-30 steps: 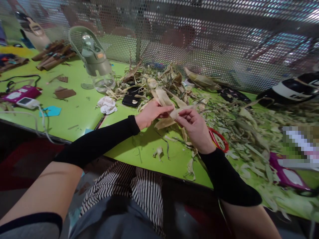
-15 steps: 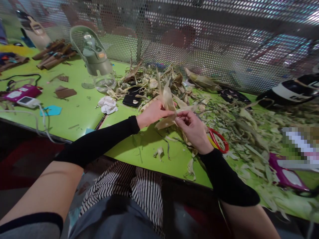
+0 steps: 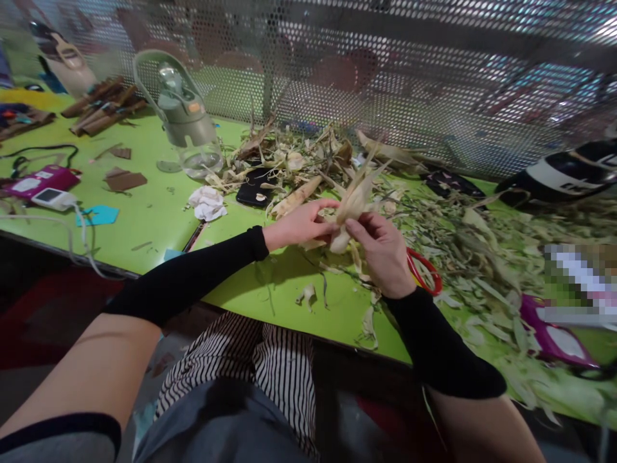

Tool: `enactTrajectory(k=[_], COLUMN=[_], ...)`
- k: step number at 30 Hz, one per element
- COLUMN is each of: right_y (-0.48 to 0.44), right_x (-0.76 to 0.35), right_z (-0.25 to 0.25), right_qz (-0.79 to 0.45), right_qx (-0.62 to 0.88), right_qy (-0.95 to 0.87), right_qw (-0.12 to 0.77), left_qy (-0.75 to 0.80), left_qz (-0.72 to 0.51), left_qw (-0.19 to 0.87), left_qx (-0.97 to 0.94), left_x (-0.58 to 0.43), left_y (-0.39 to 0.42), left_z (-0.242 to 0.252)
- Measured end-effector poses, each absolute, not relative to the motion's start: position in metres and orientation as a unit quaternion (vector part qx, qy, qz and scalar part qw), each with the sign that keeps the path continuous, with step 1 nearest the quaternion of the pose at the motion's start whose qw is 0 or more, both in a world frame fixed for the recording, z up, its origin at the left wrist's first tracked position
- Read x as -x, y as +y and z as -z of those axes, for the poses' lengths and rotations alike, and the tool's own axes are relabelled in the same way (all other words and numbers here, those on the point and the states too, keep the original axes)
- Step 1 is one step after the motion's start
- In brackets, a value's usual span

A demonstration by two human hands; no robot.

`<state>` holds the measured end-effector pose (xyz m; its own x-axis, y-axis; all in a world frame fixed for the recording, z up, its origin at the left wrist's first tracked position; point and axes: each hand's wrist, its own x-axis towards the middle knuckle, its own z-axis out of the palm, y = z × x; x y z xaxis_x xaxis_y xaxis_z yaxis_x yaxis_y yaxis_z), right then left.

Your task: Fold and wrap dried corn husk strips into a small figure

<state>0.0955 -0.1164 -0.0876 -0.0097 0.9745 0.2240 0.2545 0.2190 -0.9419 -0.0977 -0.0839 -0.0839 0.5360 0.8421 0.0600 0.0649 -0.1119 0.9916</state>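
Both my hands meet over the green table (image 3: 159,218), above its near edge. My left hand (image 3: 296,225) and my right hand (image 3: 383,254) are each closed on the same pale dried corn husk (image 3: 354,199), which points up and to the right between them. Its lower end sits between my fingertips. A heap of dried husks and leaves (image 3: 308,157) lies just behind my hands. Red-handled scissors (image 3: 424,270) lie on the table right behind my right wrist.
A green-lidded clear bottle (image 3: 186,119) stands at the back left, near a crumpled white tissue (image 3: 207,202) and a black phone (image 3: 255,190). Brown strips (image 3: 103,106) and a pink device (image 3: 41,180) lie far left. Husk scraps (image 3: 482,257) cover the right. Perforated metal screen (image 3: 385,77) behind.
The husk, lying flat across my hands a second ago, has been gathered and turned so it points up to the right. My hands have closed in together on its lower end.
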Motion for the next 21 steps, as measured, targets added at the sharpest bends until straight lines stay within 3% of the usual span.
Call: enactTrajectory(k=[14,21], right_y=[-0.111,-0.111], right_x=[-0.102,-0.102], right_z=[0.091,0.094], right_qz=[-0.191,-0.278], right_qx=[0.530,0.494], right_qy=[-0.678,-0.693], right_qw=[0.472,0.446], left_qy=[0.407,0.420], left_qz=[-0.322,-0.343], left_qw=[0.553,0.547], left_qx=[-0.652,-0.638], left_x=[0.092,0.092], left_y=[-0.097,-0.093], left_z=[0.067,0.071])
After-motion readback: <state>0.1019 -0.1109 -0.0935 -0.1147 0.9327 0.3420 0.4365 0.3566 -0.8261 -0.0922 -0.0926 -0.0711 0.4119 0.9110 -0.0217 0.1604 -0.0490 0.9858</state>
